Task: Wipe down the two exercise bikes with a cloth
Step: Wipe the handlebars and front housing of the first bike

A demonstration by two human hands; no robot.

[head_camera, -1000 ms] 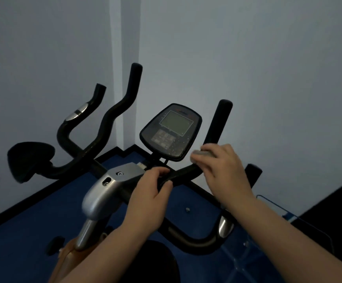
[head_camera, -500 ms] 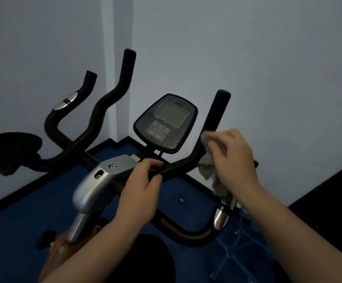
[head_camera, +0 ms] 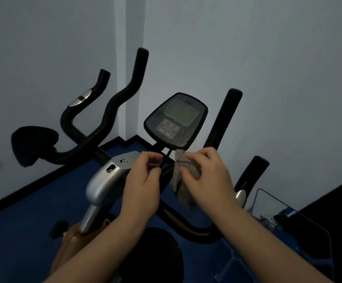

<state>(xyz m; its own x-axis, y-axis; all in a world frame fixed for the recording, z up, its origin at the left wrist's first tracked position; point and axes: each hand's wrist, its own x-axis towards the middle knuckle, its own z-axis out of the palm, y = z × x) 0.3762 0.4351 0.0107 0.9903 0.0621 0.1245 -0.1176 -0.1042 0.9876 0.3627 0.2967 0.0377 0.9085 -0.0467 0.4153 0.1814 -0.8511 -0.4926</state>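
The near exercise bike has black handlebars (head_camera: 223,121), a silver stem housing (head_camera: 102,180) and a dusty console (head_camera: 176,119) with a grey screen. My left hand (head_camera: 143,178) grips the black bar just below the console. My right hand (head_camera: 209,176) holds a grey cloth (head_camera: 182,180) against the handlebar under the console's lower right edge; the cloth hangs down from my fingers. A second bike's black handlebars (head_camera: 106,115) and seat (head_camera: 33,144) stand behind it at the left, by the wall.
White walls meet in a corner right behind the bikes. The floor (head_camera: 33,221) is blue with a black skirting strip. A clear plastic stand (head_camera: 278,217) sits at the lower right beside the near bike. The near bike's black saddle (head_camera: 153,256) is just below my arms.
My right hand with the cloth has come down from the right upright grip to the bar under the console. My left hand has stayed on the centre bar.
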